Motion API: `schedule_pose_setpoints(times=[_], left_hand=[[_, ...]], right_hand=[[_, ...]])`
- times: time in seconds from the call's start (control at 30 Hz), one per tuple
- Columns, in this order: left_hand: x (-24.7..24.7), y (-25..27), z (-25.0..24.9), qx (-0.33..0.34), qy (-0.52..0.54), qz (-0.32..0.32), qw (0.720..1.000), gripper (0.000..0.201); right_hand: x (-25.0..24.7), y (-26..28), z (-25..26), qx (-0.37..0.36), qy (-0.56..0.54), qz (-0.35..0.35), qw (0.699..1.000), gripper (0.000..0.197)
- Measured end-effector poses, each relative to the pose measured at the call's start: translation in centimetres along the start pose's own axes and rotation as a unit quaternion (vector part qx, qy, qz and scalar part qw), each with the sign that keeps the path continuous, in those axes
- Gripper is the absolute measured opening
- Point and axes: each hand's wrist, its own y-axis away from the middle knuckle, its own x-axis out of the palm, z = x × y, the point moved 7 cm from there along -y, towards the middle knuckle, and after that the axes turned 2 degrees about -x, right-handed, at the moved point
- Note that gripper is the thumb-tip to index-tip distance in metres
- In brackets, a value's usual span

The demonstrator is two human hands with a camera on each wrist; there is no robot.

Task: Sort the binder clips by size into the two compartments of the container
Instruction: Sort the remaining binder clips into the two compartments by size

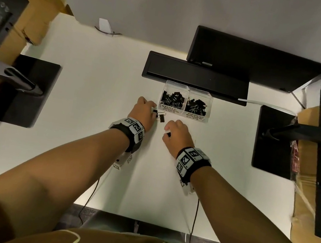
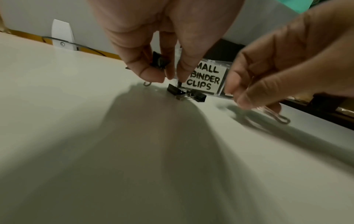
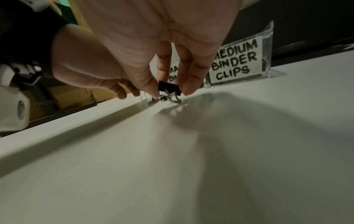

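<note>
A clear two-compartment container [image 1: 183, 112] stands on the white table [image 1: 96, 94]. Its left half is labelled SMALL BINDER CLIPS [image 2: 204, 78] and its right half MEDIUM BINDER CLIPS [image 3: 235, 60]; both hold several black clips. My left hand [image 1: 150, 110] sits just left of the container and pinches a small black clip [image 2: 159, 61] between thumb and fingers. Loose black clips [image 1: 160, 117] lie on the table between my hands, in front of the small compartment. My right hand [image 1: 167, 132] is lower right of them and pinches a black clip [image 3: 169, 87], wire handles hanging down.
A black slot panel [image 1: 196, 76] and a monitor [image 1: 249, 57] lie behind the container. Black stand bases sit at the left [image 1: 19, 90] and the right [image 1: 274, 141]. Cardboard boxes [image 1: 35, 17] flank the table. Wrist cables [image 1: 195, 217] trail over the near edge.
</note>
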Motion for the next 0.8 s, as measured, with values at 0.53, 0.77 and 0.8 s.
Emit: schedule_pose_setpoints(times=[0.53,0.77,0.8], left_hand=[[0.6,2.5,2.0,-0.034,0.079,-0.012,0.996,0.014],[0.0,4.0,0.6,0.009,0.11,-0.008,0.994,0.006],[-0.2,4.3,-0.3,0.03,0.117,-0.003,0.993,0.006]], right_hand=[[0.2,-1.0,0.4,-0.017,0.014,0.023,0.999,0.023],[-0.4,1.3,-2.7,0.064,-0.143,-0.034,0.987,0.02],[-0.5,1.7,-3.2,0.078,-0.162,-0.045,0.983,0.019]])
